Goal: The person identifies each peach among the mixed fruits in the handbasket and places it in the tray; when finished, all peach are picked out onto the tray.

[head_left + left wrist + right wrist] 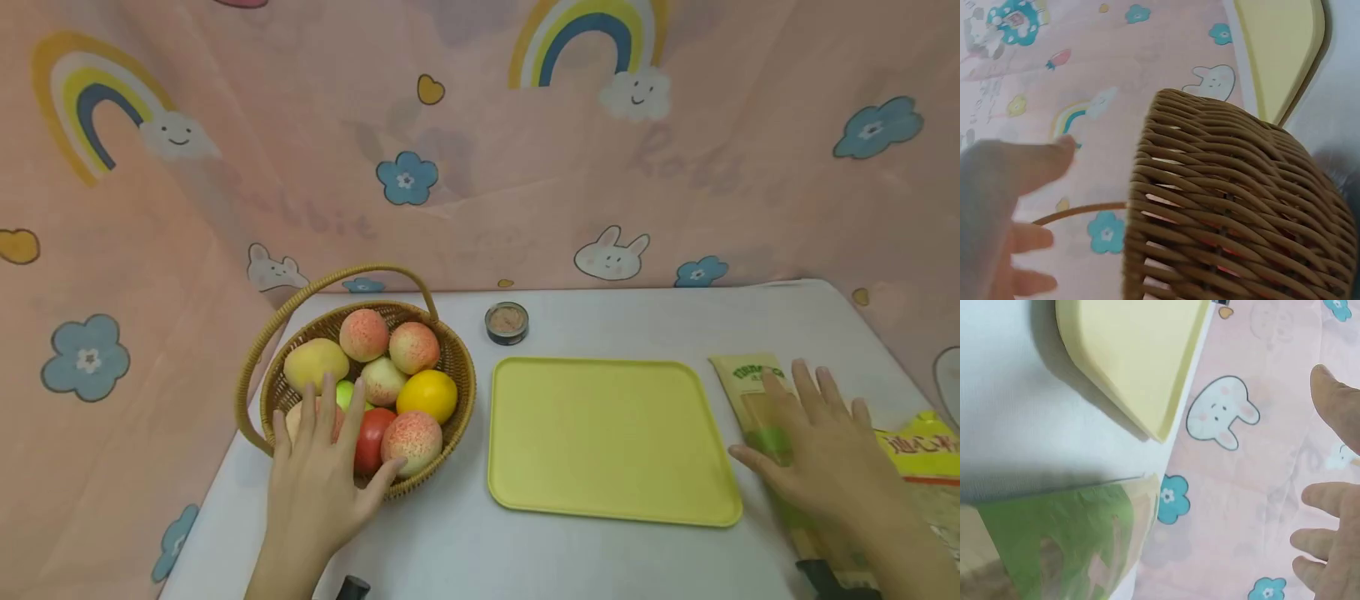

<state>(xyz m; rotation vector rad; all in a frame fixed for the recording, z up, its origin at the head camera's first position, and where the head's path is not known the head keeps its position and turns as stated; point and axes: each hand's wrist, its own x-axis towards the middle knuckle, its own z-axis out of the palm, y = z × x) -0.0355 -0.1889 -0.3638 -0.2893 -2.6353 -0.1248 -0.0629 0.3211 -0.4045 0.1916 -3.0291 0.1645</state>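
Note:
My left hand, fingers spread, is over the near side of a wicker basket with an arched handle. Peaches, a yellow lemon, a red tomato-like fruit and other fruit fill the basket. In the left wrist view the basket's woven side stands beside that hand, which holds nothing. With its fingers apart, my right hand is above a green and beige food packet and partly covers it. Between the hands lies a flat yellow tray with nothing on it.
A small open tin stands behind the tray, near the table's back edge. At the far right lies a yellow-topped clear bag. A pink patterned cloth hangs behind and beside the white table.

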